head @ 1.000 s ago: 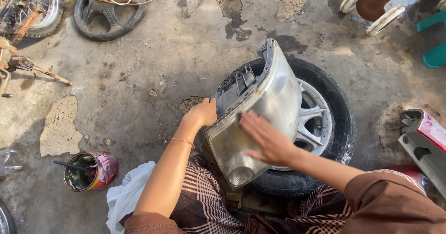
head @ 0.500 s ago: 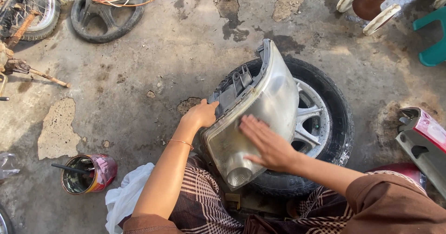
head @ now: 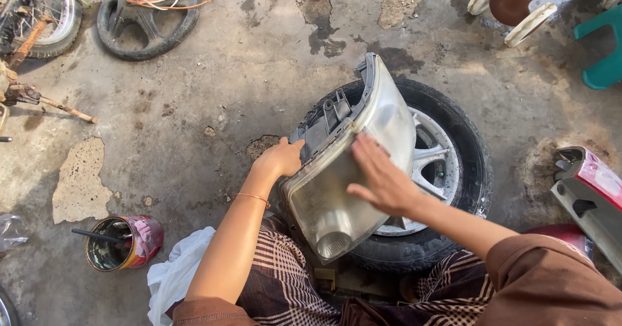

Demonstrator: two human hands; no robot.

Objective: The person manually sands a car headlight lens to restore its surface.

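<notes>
A large car headlamp (head: 337, 190) with a cloudy lens and grey plastic housing stands tilted on a car wheel (head: 447, 170) that lies flat on the concrete. My left hand (head: 280, 159) grips the headlamp's left edge by the housing. My right hand (head: 382, 177) lies flat on the lens with its fingers spread; whether anything is under the palm is hidden. My lap in checked cloth is right below the lamp.
A red tin (head: 123, 242) with a stick in it and a white rag (head: 175, 277) sit at lower left. A loose tyre (head: 148, 22) with orange cable lies at upper left. A red tail lamp (head: 593, 190) is at right, a green stool (head: 602, 47) at upper right.
My right hand has slid a little up and to the right across the lens. My left hand keeps its hold and the lamp stays in place.
</notes>
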